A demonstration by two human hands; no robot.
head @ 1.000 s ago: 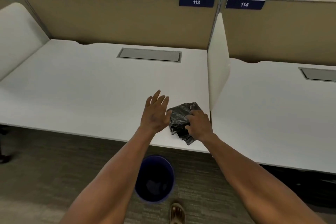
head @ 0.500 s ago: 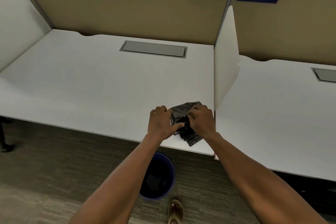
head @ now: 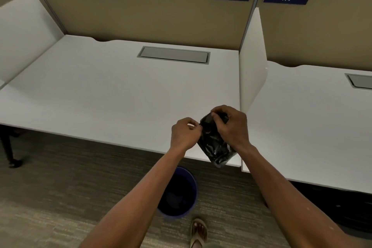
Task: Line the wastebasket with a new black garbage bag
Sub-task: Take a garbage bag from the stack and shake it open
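Observation:
A folded black garbage bag (head: 213, 145) hangs above the front edge of the white desk (head: 112, 94), lifted off its surface. My right hand (head: 231, 127) grips the bag's top end. My left hand (head: 186, 134) pinches the bag's upper left edge with thumb and fingertips. The round blue wastebasket (head: 189, 185) stands on the carpet below the desk edge, between my forearms; my left forearm hides part of its rim. Its inside looks dark.
A white divider panel (head: 251, 78) separates this desk from the neighbouring desk (head: 306, 127) on the right. Tan cubicle walls with signs 113 and 114 rise behind. A grey cable hatch (head: 174, 55) sits in the desk. My sandalled foot (head: 198, 233) rests beside the wastebasket.
Both hands closed on the folded bag and lifted it off the desk; it now hangs upright between my hands. The camera view shifted slightly.

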